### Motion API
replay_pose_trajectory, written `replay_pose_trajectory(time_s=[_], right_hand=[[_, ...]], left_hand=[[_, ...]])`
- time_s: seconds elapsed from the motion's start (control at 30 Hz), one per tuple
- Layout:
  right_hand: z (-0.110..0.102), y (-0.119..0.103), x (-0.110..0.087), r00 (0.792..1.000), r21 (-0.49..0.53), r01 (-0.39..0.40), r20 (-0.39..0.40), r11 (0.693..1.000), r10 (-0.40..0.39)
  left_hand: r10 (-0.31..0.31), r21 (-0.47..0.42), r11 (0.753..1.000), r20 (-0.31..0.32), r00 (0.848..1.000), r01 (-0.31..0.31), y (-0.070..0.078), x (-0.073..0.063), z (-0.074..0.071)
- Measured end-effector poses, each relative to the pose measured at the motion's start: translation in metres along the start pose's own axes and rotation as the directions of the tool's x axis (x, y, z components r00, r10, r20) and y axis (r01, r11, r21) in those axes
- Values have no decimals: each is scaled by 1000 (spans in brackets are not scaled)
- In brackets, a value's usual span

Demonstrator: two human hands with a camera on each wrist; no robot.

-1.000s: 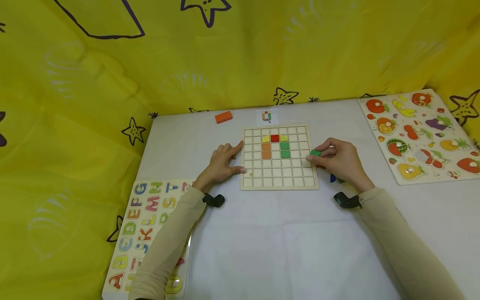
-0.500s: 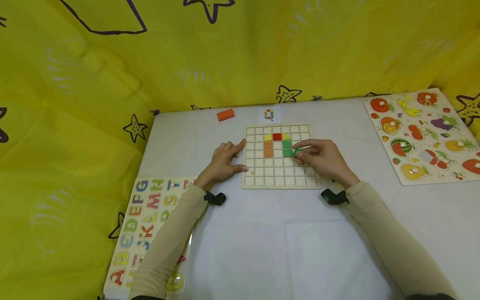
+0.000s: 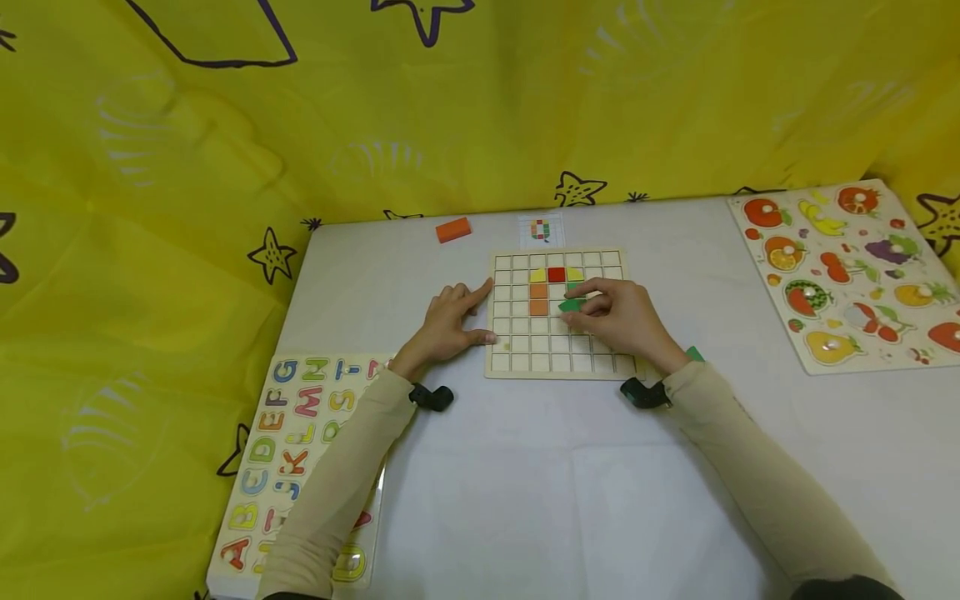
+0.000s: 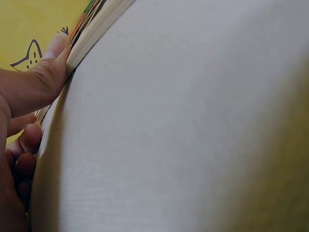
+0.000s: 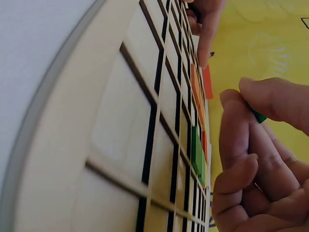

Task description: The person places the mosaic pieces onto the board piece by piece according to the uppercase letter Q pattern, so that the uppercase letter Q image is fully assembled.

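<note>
A square wooden grid board [image 3: 551, 344] lies on the white table. In its upper middle sit a red square [image 3: 556, 274], yellow rounded pieces [image 3: 537, 276] on both sides of it, and orange squares [image 3: 538, 299] down the left. Green squares [image 5: 196, 153] stand down the right, mostly covered by my right hand in the head view. My right hand [image 3: 618, 317] pinches a small green block [image 3: 572, 306] between thumb and fingers above the board, apart from its surface in the right wrist view. My left hand [image 3: 448, 325] rests spread thumb and index finger against the board's left edge.
A pattern card [image 3: 542, 230] lies behind the board, with an orange block [image 3: 453, 230] to its left. A letter puzzle [image 3: 225, 579] lies under my left forearm. The fruit puzzle [image 3: 806, 272] is at right. Some green [image 3: 695, 354] shows behind my right wrist.
My right hand has carried the green block leftward from the board's right edge to above the column of green squares. My left hand has stayed at the left edge.
</note>
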State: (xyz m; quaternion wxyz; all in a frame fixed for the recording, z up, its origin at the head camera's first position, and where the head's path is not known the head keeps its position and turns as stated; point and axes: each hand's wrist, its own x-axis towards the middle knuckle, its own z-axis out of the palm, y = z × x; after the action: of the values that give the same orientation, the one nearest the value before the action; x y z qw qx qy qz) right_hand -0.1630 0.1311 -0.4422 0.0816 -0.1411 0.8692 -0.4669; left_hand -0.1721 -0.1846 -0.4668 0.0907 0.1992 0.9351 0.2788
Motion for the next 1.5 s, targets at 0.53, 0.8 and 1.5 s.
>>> replay_pose_trajectory(time_s=[0.53, 0.8, 1.5], right_hand=[[22, -16, 0, 998, -55, 48, 42, 997, -46], [28, -17, 5, 997, -134, 68, 42, 989, -63], [29, -16, 10, 995, -171, 69, 79, 983, -56]], left_hand=[[7, 6, 1000, -2, 1000, -7, 2, 1, 1], [1, 6, 1000, -3, 1000, -1, 1, 1, 2], [-1, 0, 1000, -9, 1000, 1, 2, 0, -1]])
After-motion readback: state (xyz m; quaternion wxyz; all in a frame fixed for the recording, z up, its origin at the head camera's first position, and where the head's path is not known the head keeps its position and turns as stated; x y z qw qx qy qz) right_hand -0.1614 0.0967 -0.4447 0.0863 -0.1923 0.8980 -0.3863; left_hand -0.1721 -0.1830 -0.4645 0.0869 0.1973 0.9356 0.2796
